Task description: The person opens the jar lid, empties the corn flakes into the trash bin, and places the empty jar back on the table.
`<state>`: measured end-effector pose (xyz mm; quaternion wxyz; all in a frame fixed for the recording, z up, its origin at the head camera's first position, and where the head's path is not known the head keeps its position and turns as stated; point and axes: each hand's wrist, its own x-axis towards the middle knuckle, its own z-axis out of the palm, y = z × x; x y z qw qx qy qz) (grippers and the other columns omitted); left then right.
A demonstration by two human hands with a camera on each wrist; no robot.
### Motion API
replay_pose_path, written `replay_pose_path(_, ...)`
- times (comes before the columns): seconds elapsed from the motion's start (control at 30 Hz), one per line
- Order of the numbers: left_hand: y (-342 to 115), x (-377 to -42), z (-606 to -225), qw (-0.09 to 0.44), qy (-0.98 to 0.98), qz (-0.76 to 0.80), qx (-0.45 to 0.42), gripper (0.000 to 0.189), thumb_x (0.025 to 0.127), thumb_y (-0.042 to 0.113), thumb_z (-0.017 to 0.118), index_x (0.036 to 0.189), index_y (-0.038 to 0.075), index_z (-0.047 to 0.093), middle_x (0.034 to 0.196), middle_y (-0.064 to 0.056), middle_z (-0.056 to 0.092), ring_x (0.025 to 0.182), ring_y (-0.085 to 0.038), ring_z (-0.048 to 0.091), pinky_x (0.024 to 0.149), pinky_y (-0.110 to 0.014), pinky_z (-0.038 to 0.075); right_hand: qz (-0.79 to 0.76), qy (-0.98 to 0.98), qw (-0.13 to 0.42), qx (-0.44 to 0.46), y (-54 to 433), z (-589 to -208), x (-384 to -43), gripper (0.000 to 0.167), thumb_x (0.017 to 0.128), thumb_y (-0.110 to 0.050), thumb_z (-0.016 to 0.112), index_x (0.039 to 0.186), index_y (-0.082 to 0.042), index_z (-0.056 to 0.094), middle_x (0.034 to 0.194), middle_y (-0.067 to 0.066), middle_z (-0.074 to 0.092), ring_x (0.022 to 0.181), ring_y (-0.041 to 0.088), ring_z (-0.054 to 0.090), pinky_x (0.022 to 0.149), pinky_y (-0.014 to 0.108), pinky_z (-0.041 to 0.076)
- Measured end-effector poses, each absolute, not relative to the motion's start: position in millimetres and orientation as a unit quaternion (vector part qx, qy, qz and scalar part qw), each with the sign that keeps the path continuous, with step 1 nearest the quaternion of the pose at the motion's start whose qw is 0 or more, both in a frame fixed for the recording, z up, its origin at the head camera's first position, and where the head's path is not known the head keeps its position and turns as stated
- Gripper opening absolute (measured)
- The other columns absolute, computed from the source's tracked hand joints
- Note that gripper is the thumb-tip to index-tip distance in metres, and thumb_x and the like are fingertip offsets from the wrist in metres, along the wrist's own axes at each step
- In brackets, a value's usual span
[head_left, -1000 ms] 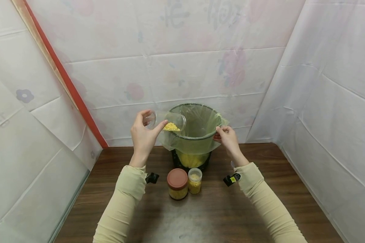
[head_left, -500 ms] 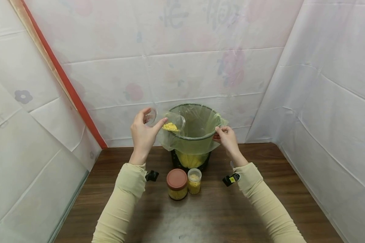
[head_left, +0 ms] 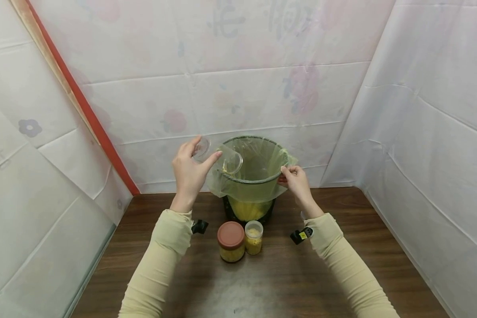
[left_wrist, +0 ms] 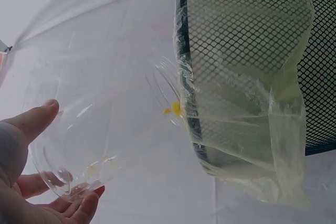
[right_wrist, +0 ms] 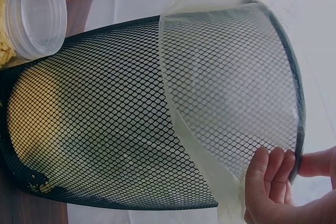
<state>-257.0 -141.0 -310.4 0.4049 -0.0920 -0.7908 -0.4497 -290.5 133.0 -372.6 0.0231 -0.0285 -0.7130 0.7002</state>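
Observation:
In the head view my left hand (head_left: 188, 174) grips a clear jar (head_left: 227, 157) between thumb and fingers, tipped steeply with its mouth over the left rim of the bin. Only a few yellow bits cling inside it. Beside the rim in the left wrist view are yellow bits (left_wrist: 176, 108). My right hand (head_left: 298, 181) pinches the bin's right rim, thumb on one side and fingers on the other, over the pale yellow bag (head_left: 248, 191) lining it. The black mesh waste bin (right_wrist: 115, 108) stands upright, with yellow stuff (right_wrist: 35, 111) showing low inside through the mesh.
Close in front of the bin stand a jar with a red-brown lid (head_left: 231, 242) and a smaller clear jar (head_left: 254, 240), both holding yellow contents. All stand on a dark wooden table (head_left: 238, 291). White sheets (head_left: 151, 101) hang behind and at both sides.
The left hand has tilted the clear jar further, base up. The small yellow heap inside has slid out toward the bin, leaving bits. The right hand keeps its place on the rim.

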Motion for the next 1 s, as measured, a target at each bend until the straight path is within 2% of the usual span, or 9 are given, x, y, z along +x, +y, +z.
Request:
replay_pose_path(0.23, -132, -261, -309, 0.413, -0.797, -0.421, -0.131, 0.065, 0.072, 0.031, 0.083, 0.126, 0.002, 0.06, 0.12, -0.017, 0.061, 0.106, -0.029, 0.06, 0.091, -0.042, 0.048, 0.702, -0.711, 0.02, -0.029, 133, -373, -291, 0.023, 0.098, -0.022, 0.051, 0.103, 0.0, 0.046, 0.084, 0.003, 0.055, 0.07, 0.011, 0.06, 0.078, 0.03, 0.056)
replay_pose_path(0.5, -120, -263, -311, 0.421, -0.796, -0.37, -0.227, 0.067, 0.074, 0.024, 0.081, 0.132, 0.005, 0.055, 0.128, -0.013, 0.056, 0.117, -0.026, 0.055, 0.099, -0.037, 0.045, 0.701, -0.712, 0.022, -0.031, 134, -371, -290, 0.021, 0.098, -0.021, 0.051, 0.102, -0.001, 0.046, 0.084, 0.003, 0.056, 0.07, 0.01, 0.06, 0.077, 0.03, 0.056)
replay_pose_path(0.8, -119, -261, -310, 0.381, -0.796, -0.279, -0.378, 0.072, 0.071, 0.004, 0.081, 0.136, 0.004, 0.05, 0.138, -0.016, 0.049, 0.129, -0.027, 0.044, 0.104, -0.034, 0.04, 0.704, -0.709, 0.025, -0.033, 135, -371, -291, 0.021, 0.098, -0.021, 0.051, 0.101, -0.002, 0.046, 0.082, 0.002, 0.056, 0.068, 0.009, 0.061, 0.076, 0.029, 0.056)
replay_pose_path(1.0, -117, -259, -309, 0.379, -0.795, -0.276, -0.385, 0.073, 0.071, 0.002, 0.08, 0.137, 0.005, 0.049, 0.14, -0.014, 0.047, 0.13, -0.027, 0.043, 0.104, -0.034, 0.04, 0.705, -0.708, 0.028, -0.034, 135, -372, -292, 0.02, 0.098, -0.021, 0.051, 0.1, -0.002, 0.046, 0.081, 0.002, 0.056, 0.068, 0.01, 0.061, 0.076, 0.03, 0.056)
